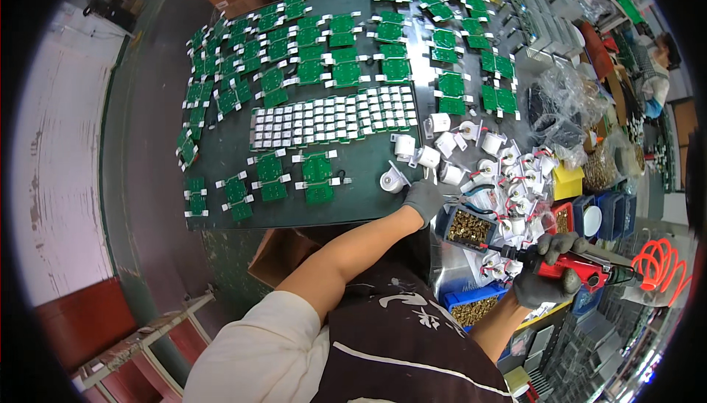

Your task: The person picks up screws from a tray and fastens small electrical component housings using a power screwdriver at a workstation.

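My left hand (424, 201), in a grey glove, reaches to the table's right part. Its fingers are closed at the bracket end of a white cylindrical part (427, 155); the fingertips are partly hidden. Similar white parts (393, 179) lie around it. My right hand (537, 288), also gloved, is wrapped round a red power screwdriver (577, 267) held level. Its dark front end points left, over the edge of a blue bin of small brass-coloured pieces (471, 228). Pliers with blue handles (482, 208) lie between the hands.
Green circuit boards (318, 179) cover much of the dark table (294, 214), with a block of white square pieces (331, 119) mid-table. White parts with red wires (519, 200) pile up at right. A red coiled hose (659, 264) runs from the screwdriver. Another person (655, 71) is far right.
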The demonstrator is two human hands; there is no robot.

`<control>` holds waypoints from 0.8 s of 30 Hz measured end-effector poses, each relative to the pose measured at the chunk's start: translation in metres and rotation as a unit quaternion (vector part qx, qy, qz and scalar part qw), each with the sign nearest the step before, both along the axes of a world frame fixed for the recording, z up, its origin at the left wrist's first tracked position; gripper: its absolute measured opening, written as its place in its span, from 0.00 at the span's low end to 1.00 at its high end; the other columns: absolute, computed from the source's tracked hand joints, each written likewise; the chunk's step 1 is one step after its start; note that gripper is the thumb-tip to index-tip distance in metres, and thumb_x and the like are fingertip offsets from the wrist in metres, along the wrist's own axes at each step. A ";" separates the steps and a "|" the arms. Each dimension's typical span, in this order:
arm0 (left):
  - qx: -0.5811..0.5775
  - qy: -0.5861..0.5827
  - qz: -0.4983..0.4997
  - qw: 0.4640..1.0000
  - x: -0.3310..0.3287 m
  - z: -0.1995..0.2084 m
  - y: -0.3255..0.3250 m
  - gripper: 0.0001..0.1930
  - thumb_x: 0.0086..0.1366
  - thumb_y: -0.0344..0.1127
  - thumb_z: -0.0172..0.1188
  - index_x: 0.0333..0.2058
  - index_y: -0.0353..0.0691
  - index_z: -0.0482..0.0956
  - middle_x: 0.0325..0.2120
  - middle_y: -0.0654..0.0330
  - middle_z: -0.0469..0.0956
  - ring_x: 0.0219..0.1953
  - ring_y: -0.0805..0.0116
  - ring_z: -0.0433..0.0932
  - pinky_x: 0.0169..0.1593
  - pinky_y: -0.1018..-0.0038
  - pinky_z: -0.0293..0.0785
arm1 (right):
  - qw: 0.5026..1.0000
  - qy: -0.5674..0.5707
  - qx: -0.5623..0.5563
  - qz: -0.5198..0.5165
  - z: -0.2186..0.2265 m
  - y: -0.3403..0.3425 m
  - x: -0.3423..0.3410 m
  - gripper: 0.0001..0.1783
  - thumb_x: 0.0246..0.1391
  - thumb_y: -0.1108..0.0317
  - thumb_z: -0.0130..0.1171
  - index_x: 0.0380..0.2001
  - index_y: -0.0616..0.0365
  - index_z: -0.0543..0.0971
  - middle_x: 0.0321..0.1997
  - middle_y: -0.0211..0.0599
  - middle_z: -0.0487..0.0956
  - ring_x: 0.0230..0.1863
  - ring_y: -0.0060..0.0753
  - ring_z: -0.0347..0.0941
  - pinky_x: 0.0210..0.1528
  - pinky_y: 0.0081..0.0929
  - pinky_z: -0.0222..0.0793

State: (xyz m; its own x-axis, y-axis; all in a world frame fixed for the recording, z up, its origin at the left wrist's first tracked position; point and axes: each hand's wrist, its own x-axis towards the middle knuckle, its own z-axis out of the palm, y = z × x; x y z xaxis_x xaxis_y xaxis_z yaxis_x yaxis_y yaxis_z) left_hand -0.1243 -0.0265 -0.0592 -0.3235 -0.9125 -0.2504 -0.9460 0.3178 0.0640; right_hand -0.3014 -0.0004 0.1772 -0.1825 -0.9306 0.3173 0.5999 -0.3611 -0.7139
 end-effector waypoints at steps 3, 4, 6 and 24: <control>-0.014 0.088 0.046 0.995 0.011 0.017 0.014 0.06 0.54 0.33 0.56 0.26 0.44 0.82 0.26 0.61 0.80 0.31 0.62 0.81 0.29 0.64 0.75 | 1.000 -0.017 -0.003 0.022 0.001 -0.008 0.012 0.23 0.39 0.68 0.61 0.41 0.64 0.70 0.28 0.38 0.68 0.26 0.28 0.68 0.34 0.28 0.66; 0.018 0.120 0.066 0.990 0.020 0.031 0.019 0.05 0.55 0.34 0.55 0.26 0.43 0.80 0.25 0.57 0.80 0.30 0.59 0.81 0.30 0.62 0.76 | 1.000 -0.014 -0.001 0.028 0.001 -0.011 0.015 0.23 0.39 0.68 0.61 0.41 0.64 0.70 0.28 0.38 0.68 0.26 0.28 0.68 0.34 0.28 0.66; 0.018 0.198 0.127 0.972 0.042 0.053 0.041 0.05 0.54 0.34 0.56 0.27 0.42 0.79 0.24 0.56 0.79 0.29 0.58 0.80 0.29 0.62 0.75 | 0.998 -0.018 -0.028 0.062 0.003 -0.016 0.020 0.25 0.39 0.67 0.60 0.43 0.64 0.70 0.30 0.43 0.72 0.26 0.30 0.72 0.33 0.31 0.69; 0.012 0.411 0.356 0.839 0.137 0.011 0.041 0.10 0.55 0.43 0.62 0.33 0.48 0.78 0.30 0.60 0.79 0.33 0.59 0.78 0.36 0.65 0.73 | 0.966 0.212 0.046 0.142 -0.033 -0.065 0.186 0.25 0.35 0.64 0.59 0.41 0.61 0.71 0.31 0.46 0.74 0.23 0.34 0.69 0.29 0.32 0.69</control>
State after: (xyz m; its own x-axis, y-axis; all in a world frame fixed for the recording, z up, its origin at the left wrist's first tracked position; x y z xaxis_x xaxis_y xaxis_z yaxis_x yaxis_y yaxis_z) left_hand 0.0130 0.0141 -0.0477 0.2286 -0.9457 -0.2311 -0.5284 -0.3199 0.7864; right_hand -0.1151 -0.0654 0.1443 0.2119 -0.9519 0.2212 0.3129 -0.1483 -0.9381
